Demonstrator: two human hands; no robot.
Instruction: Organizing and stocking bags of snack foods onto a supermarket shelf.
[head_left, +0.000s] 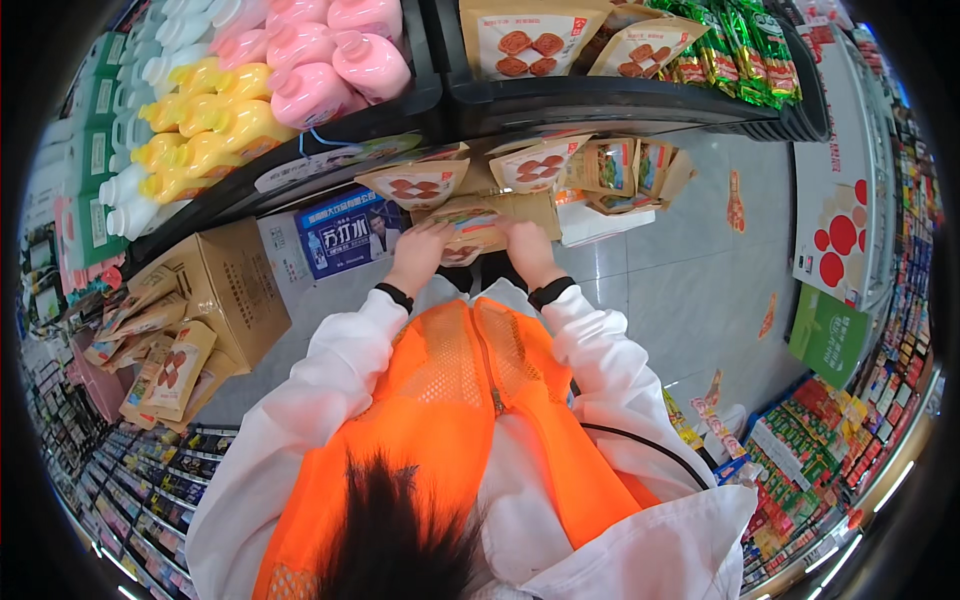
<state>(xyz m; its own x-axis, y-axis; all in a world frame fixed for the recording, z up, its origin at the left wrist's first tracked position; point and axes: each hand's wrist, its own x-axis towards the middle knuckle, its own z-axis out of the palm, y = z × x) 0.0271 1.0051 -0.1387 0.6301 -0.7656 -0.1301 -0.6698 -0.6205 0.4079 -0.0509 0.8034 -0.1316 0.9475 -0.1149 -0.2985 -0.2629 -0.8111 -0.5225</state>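
Observation:
Low in front of my body, my left hand (418, 255) and my right hand (531, 251) grip opposite ends of kraft food pouches (471, 238) that lie together. The nearer pouch has reddish-brown food printed on it; my fingers cover its ends. Directly behind is the brown cardboard (529, 212) of a carton, partly hidden by my right hand and the pouches. Beyond it, one similar pouch (414, 184) leans on the left and another pouch (537, 165) on the right. More kraft packs (626, 171) are grouped farther right, above a white box (604, 223).
A black display bin (615, 101) overhangs the far side, with pouches and green packets (765, 56). Pink bottles (315, 94) and yellow bottles (225, 139) fill the left bin. A tall carton (244, 296) with pouches stands left, near a blue printed box (349, 232). A white freezer (840, 172) is right.

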